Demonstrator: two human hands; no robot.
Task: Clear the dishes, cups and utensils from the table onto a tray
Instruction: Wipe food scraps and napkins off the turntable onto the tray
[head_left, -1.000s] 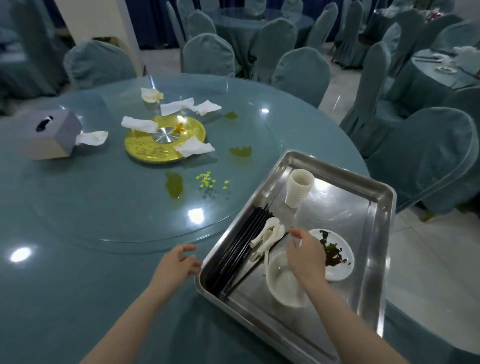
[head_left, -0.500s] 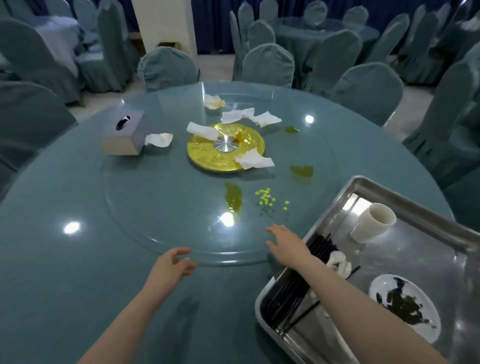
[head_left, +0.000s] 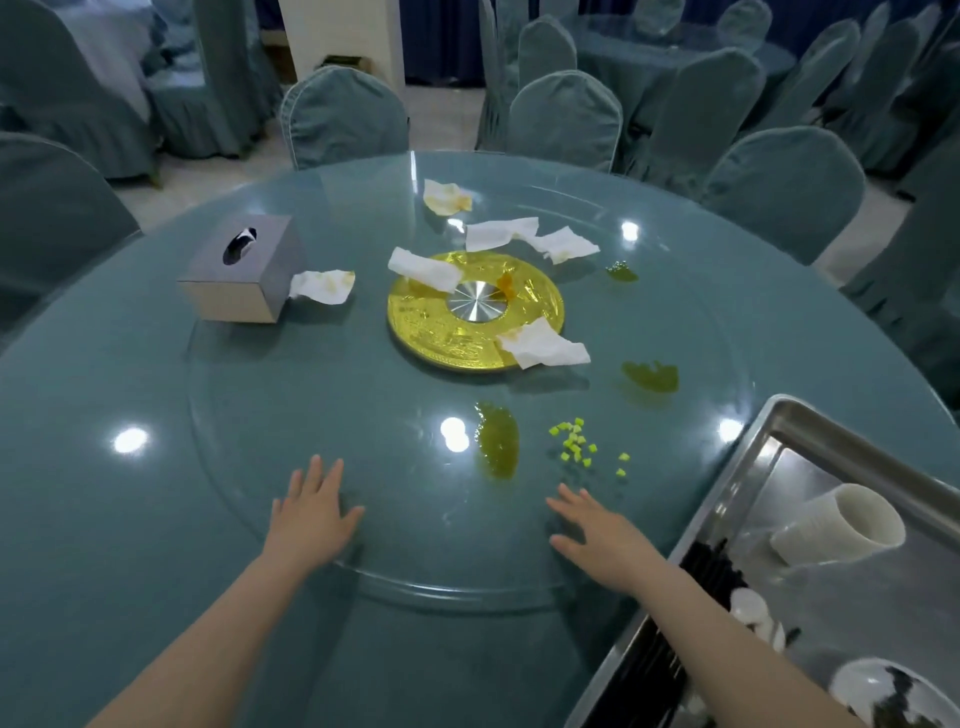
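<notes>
head cam: both hands flat, fingers spread on glass turntable (head_left: 311, 415); left hand (head_left: 311, 514), right hand (head_left: 597, 535) just left of tray (head_left: 810, 431).

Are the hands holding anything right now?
No. The left hand and right hand both lie flat and open on the glass turntable, holding nothing.

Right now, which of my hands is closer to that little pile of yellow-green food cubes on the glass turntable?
Right. Your right hand lies just below the cubes, slightly to their right; your left hand rests farther off, beyond the green sauce smear.
</notes>
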